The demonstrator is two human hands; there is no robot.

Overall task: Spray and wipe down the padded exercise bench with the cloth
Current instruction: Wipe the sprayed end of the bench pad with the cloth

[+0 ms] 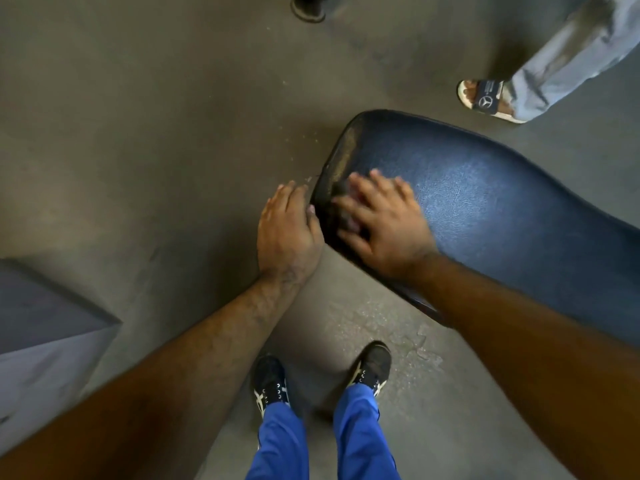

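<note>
The dark blue padded bench runs from the centre to the right edge, and its near end is worn and dusty. My right hand lies flat on that end with fingers spread and blurred; something dark under the fingertips may be a cloth, but I cannot tell. My left hand hangs just left of the bench end with fingers straight, its thumb touching the pad's edge. No spray bottle is in view.
Another person's sandalled foot and trouser leg stand beyond the bench at upper right. A grey block sits at the left edge. My own shoes are on the concrete floor below the bench end. A dark object stands at the top.
</note>
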